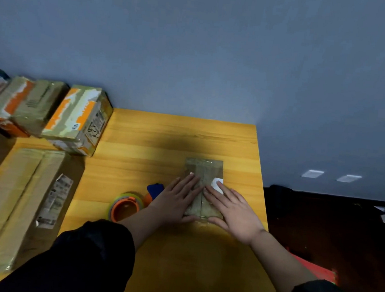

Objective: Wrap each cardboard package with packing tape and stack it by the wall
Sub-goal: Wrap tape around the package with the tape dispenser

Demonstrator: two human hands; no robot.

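A yellow wooden table [188,131] stands against a blue-grey wall [196,41], beside dark floor [319,226].

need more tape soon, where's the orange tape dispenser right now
In the head view, the orange tape dispenser sits on the yellow wooden table, just left of the left hand.

A flat package [203,170] is laid on the table [141,136], pressed under both hands; a tape dispenser [127,206] is placed just left, boxes [73,116] stacked far left.
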